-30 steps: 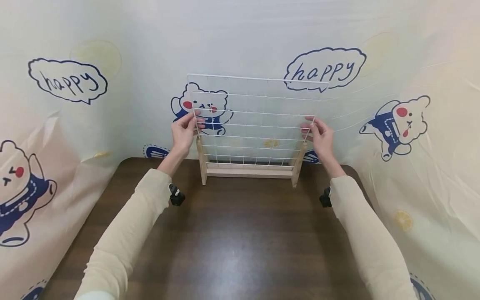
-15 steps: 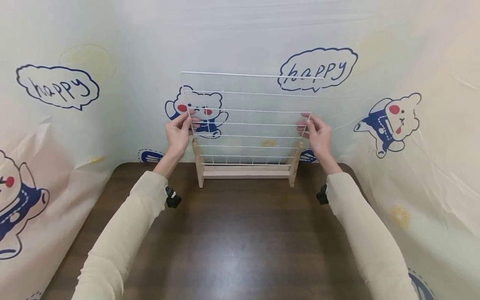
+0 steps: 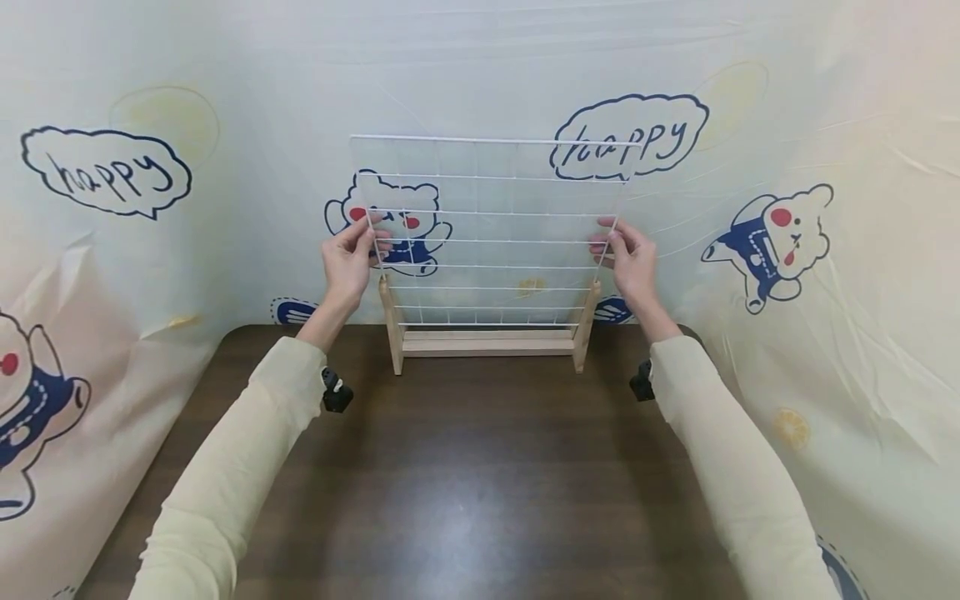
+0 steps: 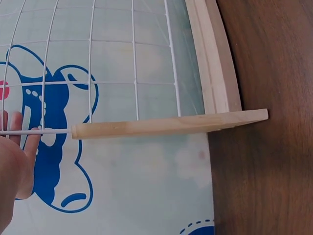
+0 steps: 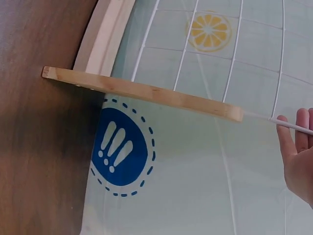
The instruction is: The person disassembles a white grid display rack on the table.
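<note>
Right, my left hand pinches one side wire of the white grid, left of centre, with fingers showing behind the mesh; my right hand pinches the opposite side wire, right of centre. Between them the grid rises in the upper middle of the frame, its top wire well above both sets of fingers.

Just below my grip come two pale wood posts: left post, right post. Both wrist views show a side wire running down to a post's end. Low between the posts sits the bar, joining them, the lot standing near the far edge of the brown table.

Now back along the arms: left sleeve runs to the lower left corner, right sleeve to the lower right. Behind everything hangs the printed cloth, filling the top.
</note>
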A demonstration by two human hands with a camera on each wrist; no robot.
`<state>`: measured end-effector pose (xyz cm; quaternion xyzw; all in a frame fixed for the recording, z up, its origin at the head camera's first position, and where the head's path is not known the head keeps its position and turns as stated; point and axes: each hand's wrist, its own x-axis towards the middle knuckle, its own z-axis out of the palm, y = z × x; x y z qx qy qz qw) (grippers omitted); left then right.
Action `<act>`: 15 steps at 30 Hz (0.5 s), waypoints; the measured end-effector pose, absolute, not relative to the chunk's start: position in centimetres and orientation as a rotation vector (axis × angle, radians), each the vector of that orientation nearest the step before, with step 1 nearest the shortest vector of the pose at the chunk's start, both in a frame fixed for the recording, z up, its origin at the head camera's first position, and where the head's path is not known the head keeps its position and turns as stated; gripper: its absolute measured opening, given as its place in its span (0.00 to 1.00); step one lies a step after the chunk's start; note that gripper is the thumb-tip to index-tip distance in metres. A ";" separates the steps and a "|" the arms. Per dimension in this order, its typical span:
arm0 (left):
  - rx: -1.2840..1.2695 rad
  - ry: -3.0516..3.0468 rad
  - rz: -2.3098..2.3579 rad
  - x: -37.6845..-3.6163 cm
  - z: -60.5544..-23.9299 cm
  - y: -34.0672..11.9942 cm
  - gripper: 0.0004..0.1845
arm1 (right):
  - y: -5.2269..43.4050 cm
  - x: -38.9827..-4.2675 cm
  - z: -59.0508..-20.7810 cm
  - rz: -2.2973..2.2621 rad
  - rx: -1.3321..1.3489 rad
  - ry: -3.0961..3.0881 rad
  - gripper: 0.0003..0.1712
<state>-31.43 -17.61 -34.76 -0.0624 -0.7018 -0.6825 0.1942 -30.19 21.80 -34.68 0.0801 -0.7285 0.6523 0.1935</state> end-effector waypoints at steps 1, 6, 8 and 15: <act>-0.166 -1.972 -1.910 -31.5 -34.8 -17.7 0.15 | 21.8 -30.2 -34.5 1.827 0.225 -2.052 0.16; -0.135 -1.974 -1.925 -32.3 -35.4 -18.1 0.15 | 21.6 -29.9 -33.7 1.807 0.190 -2.093 0.16; -0.134 -1.971 -1.922 -32.7 -35.8 -18.3 0.15 | 21.6 -29.9 -33.5 1.808 0.180 -2.098 0.16; -0.112 -1.970 -1.921 -33.0 -35.9 -18.4 0.15 | 21.7 -29.9 -33.2 1.847 0.144 -2.092 0.17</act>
